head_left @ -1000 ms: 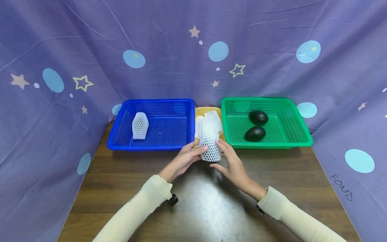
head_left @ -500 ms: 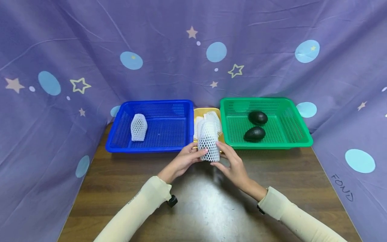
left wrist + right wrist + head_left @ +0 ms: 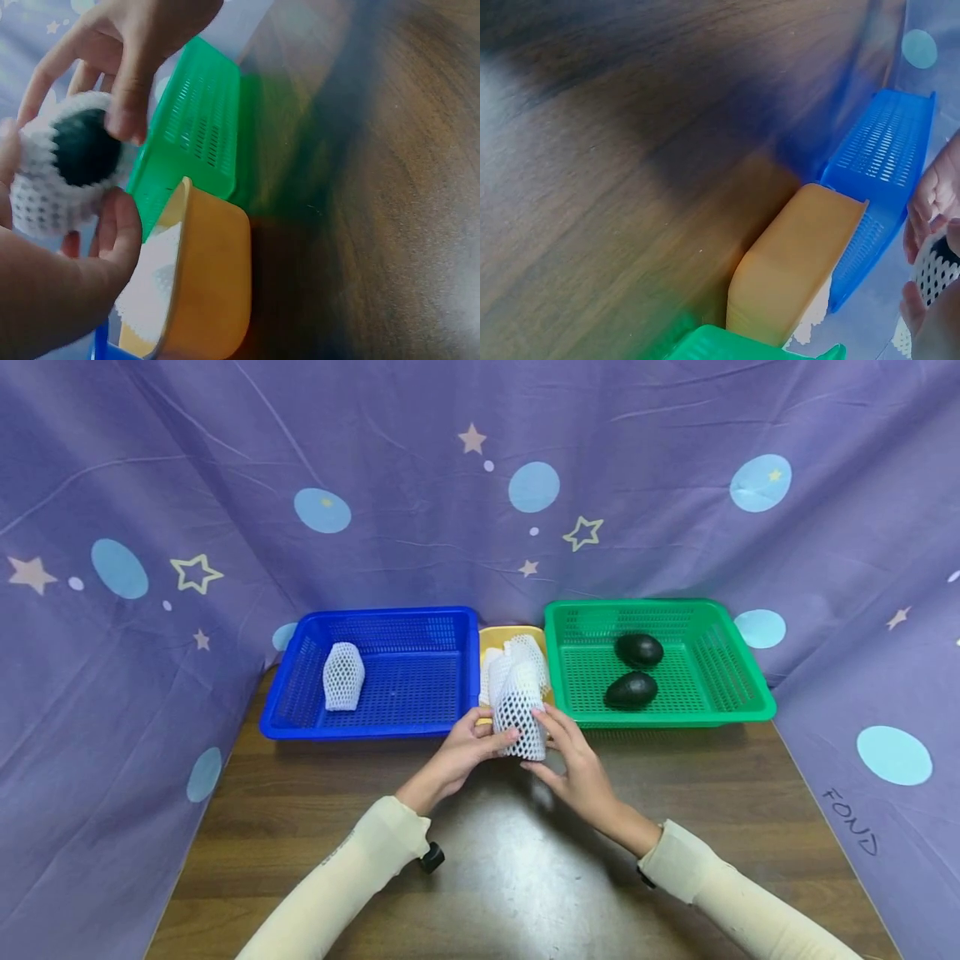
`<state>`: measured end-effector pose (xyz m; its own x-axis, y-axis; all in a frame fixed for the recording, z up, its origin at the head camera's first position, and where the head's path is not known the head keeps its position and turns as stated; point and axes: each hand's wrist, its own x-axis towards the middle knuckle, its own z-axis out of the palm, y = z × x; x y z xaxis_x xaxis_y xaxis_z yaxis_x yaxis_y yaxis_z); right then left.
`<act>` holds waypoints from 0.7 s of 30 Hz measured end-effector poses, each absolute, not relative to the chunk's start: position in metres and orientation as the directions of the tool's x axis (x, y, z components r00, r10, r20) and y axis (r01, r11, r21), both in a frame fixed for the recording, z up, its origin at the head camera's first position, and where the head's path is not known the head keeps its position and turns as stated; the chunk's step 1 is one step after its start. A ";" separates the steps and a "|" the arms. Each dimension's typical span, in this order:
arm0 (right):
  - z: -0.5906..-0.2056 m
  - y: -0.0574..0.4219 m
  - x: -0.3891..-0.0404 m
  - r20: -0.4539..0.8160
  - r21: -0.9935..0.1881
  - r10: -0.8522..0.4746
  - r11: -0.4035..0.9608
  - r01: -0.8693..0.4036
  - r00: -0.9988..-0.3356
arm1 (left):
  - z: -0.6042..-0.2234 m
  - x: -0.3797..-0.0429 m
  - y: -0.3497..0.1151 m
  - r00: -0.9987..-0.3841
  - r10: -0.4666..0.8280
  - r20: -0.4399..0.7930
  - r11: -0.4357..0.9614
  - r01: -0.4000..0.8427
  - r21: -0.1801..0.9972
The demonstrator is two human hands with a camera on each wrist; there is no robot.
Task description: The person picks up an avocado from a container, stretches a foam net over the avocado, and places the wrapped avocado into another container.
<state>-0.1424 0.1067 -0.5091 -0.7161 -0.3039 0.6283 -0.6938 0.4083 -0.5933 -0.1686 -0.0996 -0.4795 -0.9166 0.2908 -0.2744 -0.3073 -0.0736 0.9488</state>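
Observation:
A white foam net sleeve [image 3: 521, 722] is held upright between both hands, just in front of the yellow container. My left hand [image 3: 461, 756] grips its left side, with the thumb across the front. On the other side, my right hand [image 3: 577, 772] holds it with the fingers at the edge and the thumb near the lower end. A dark avocado [image 3: 88, 148] shows inside the sleeve's round opening in the left wrist view. Two bare dark avocados, one [image 3: 639, 651] behind the other [image 3: 631, 691], lie in the green basket [image 3: 697, 720].
The blue basket [image 3: 367, 731] at the left contains one sleeved item [image 3: 343, 677]. Between the baskets, the yellow container [image 3: 791, 262] holds more white net sleeves [image 3: 525, 652]. A patterned purple curtain [image 3: 420, 527] surrounds the wooden table [image 3: 315, 818].
The head view has shifted slightly. Both hands keep hold of the sleeve in nearly the same place, while the right thumb has moved a little closer to its lower end.

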 end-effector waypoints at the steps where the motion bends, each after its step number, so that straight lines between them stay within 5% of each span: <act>1: -0.509 0.106 -0.143 0.626 -0.620 -0.293 0.376 -0.689 -0.723 | -0.480 -0.169 -0.100 -0.914 0.303 -0.269 -0.084 -0.306 0.948; 7: -0.511 0.104 -0.142 0.612 -0.703 -0.243 0.268 -0.659 -0.752 | -0.479 -0.169 -0.101 -0.878 0.408 -0.250 -0.173 -0.343 0.923; 21: -0.510 0.105 -0.138 0.668 -0.571 -0.263 0.418 -0.706 -0.696 | -0.478 -0.167 -0.103 -0.881 0.392 -0.265 -0.155 -0.347 0.925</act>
<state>-0.1385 0.1053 -0.5103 -0.6959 -0.2632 0.6682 -0.7065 0.4181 -0.5711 -0.1673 -0.1029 -0.4776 -0.8809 0.3921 -0.2651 -0.3472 -0.1546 0.9250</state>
